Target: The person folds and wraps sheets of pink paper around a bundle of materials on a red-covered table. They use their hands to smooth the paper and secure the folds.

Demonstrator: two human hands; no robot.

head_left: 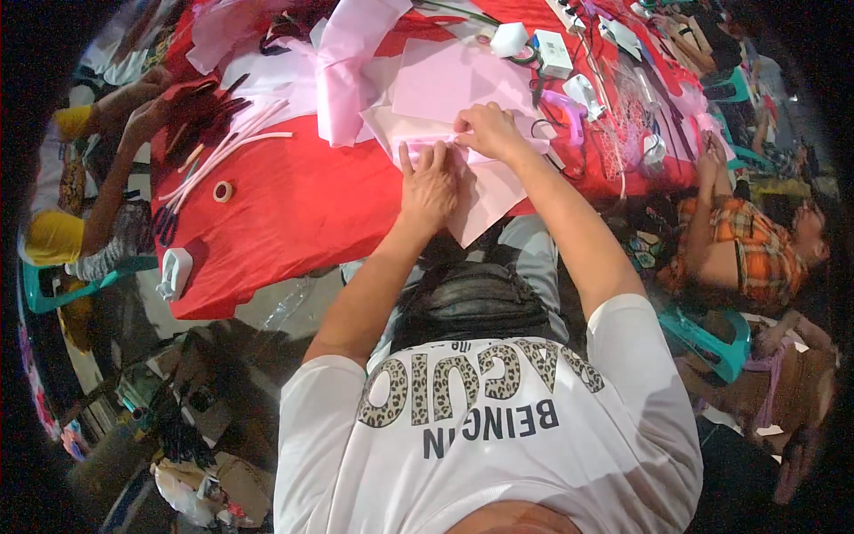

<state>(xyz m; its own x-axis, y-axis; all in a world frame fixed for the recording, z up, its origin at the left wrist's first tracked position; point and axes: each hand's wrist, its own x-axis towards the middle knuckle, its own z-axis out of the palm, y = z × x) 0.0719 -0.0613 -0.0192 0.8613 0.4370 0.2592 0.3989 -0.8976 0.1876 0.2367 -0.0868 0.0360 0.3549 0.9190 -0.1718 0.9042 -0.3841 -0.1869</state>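
Note:
Several pale pink sheets of wrapping paper [485, 198] lie in front of me on the red-covered table. My left hand [429, 189] lies on the paper with its fingers stretched out and apart, pressing beside a folded pink strip. Just to the right and farther off, my right hand [487, 132] has its fingers bent in a pinch on the paper at the strip's right end. The fingertips' exact grip is partly hidden. Behind both hands rests a stack of squarer pink sheets [433, 78]. A bunched length of pink material [342, 84] stands to its left.
On the red tablecloth [311, 191] lie a tape roll [223, 190], thin pink strips [227, 142], scissors [165, 224] and a white tape dispenser [175, 272]. A pink-purple glue gun [567, 111] and white box [553, 53] are at right. Other people sit on both sides.

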